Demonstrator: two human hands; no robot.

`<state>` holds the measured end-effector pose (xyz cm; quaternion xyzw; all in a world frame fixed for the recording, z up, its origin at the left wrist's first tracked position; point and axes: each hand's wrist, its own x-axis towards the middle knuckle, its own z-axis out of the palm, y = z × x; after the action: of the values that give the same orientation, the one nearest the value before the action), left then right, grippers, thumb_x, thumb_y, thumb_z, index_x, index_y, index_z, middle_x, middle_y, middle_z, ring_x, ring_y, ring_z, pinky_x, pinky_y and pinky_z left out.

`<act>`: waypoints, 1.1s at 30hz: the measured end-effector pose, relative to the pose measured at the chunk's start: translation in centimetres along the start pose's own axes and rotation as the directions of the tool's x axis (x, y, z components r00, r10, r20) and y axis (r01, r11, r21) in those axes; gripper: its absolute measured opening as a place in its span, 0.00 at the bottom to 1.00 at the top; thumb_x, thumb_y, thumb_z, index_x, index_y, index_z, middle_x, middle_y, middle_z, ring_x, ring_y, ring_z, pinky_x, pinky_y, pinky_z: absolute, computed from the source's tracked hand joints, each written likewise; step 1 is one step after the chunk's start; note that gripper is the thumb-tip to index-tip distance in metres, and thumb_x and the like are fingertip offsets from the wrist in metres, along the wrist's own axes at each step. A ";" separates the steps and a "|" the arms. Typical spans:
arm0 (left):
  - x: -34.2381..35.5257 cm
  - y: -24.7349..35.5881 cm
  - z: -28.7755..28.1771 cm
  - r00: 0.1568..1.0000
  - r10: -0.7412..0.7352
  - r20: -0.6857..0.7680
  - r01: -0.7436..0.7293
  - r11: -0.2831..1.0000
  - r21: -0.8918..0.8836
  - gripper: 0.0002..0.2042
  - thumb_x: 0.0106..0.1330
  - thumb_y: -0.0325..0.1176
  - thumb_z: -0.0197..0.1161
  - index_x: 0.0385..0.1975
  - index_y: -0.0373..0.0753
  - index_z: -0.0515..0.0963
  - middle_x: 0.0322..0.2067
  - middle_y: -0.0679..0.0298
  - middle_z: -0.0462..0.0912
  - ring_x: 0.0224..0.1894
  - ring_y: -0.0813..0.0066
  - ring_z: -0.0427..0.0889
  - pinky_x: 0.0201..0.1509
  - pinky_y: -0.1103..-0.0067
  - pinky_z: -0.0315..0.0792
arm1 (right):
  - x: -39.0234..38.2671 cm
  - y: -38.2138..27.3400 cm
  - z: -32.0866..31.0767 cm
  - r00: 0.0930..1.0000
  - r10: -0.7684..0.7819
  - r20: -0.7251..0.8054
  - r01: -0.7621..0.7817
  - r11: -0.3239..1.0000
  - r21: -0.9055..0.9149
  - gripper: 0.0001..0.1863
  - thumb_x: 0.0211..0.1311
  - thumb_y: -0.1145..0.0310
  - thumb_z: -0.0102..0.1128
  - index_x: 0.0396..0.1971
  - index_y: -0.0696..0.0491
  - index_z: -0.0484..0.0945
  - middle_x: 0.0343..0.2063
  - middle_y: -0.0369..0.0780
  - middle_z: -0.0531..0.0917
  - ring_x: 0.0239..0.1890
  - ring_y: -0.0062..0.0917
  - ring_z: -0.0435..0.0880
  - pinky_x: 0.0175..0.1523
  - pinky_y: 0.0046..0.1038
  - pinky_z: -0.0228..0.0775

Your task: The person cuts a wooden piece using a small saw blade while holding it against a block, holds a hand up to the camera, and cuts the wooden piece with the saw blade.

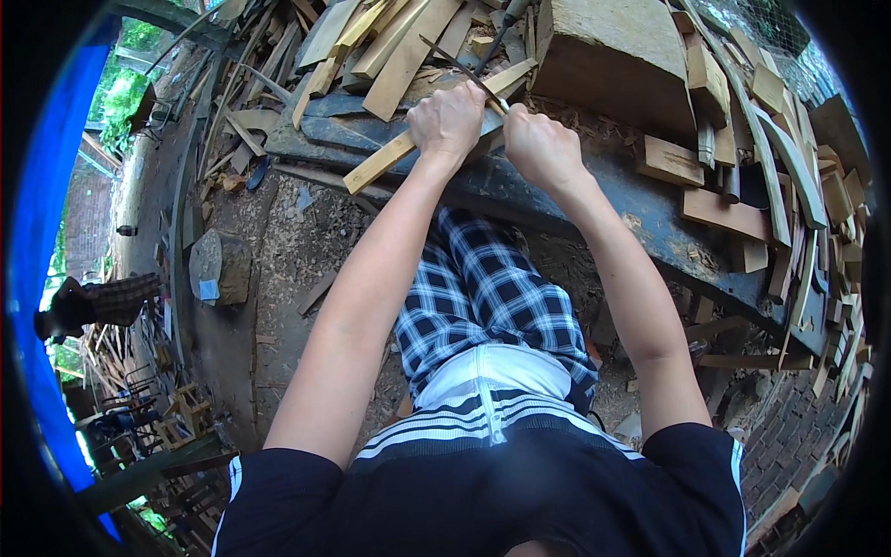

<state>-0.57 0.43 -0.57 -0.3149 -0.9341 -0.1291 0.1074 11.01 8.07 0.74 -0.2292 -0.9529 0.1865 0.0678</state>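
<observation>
Wooden slat point(408, 139) lying across the dark table point(594, 190), being pinned by left hand point(449, 119), fingers clenching it. Right hand point(538, 148) gripping thin blade point(461, 67), shaving it. Next needing steady downward pull.

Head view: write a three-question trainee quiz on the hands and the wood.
1. True or false: the left hand grips the long pale wooden strip lying on the dark bench.
2. What does the right hand hold? A) a thin dark blade-like tool B) a brick C) a cup
3. Fill in: behind the hands lies a heap of wood ____.

Key: 1 true; 2 A; 3 offcuts.
</observation>
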 end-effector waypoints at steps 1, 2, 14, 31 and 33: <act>-0.1 -0.2 0.0 1.000 0.004 -0.001 -0.004 1.000 -0.004 0.24 0.68 0.44 0.43 0.20 0.39 0.83 0.23 0.48 0.83 0.28 0.49 0.85 0.35 0.60 0.78 | -0.4 -0.1 -0.1 1.000 -0.005 0.005 0.005 1.000 0.001 0.11 0.60 0.70 0.44 0.31 0.61 0.74 0.26 0.54 0.83 0.31 0.46 0.85 0.37 0.45 0.77; -0.2 -0.5 0.0 1.000 0.009 -0.002 -0.009 1.000 -0.007 0.24 0.68 0.44 0.44 0.20 0.38 0.83 0.22 0.48 0.83 0.28 0.49 0.85 0.35 0.61 0.78 | -1.2 0.0 -0.4 1.000 -0.006 0.015 0.006 1.000 -0.006 0.11 0.60 0.70 0.44 0.31 0.61 0.74 0.26 0.54 0.83 0.31 0.46 0.85 0.37 0.45 0.77; 0.0 0.0 -0.1 1.000 0.011 0.003 -0.011 0.999 -0.034 0.24 0.68 0.44 0.43 0.21 0.38 0.84 0.23 0.48 0.83 0.29 0.49 0.85 0.36 0.61 0.78 | -0.2 0.7 0.0 1.000 -0.030 -0.008 0.030 0.999 -0.013 0.11 0.61 0.69 0.44 0.30 0.61 0.73 0.24 0.54 0.83 0.30 0.48 0.85 0.36 0.46 0.77; -0.1 -0.2 -0.4 0.996 -0.017 0.083 0.018 1.000 -0.012 0.24 0.69 0.46 0.39 0.26 0.40 0.83 0.27 0.48 0.84 0.32 0.47 0.84 0.39 0.58 0.77 | -2.5 0.7 -0.8 0.999 0.011 0.031 -0.011 1.000 0.007 0.10 0.60 0.70 0.45 0.30 0.61 0.73 0.26 0.54 0.83 0.31 0.46 0.85 0.36 0.45 0.77; 0.0 -0.4 -0.3 0.999 -0.014 0.046 0.014 1.000 -0.004 0.24 0.69 0.45 0.41 0.24 0.40 0.83 0.26 0.48 0.83 0.31 0.48 0.84 0.38 0.59 0.77 | -4.3 0.7 -1.5 0.998 0.023 0.061 -0.024 1.000 0.014 0.10 0.61 0.70 0.45 0.30 0.60 0.73 0.25 0.54 0.83 0.31 0.47 0.85 0.36 0.45 0.77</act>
<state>-0.74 0.01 -0.35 -0.3115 -0.9382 -0.1249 0.0844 15.39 7.17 1.68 -0.2340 -0.9504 0.2013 0.0384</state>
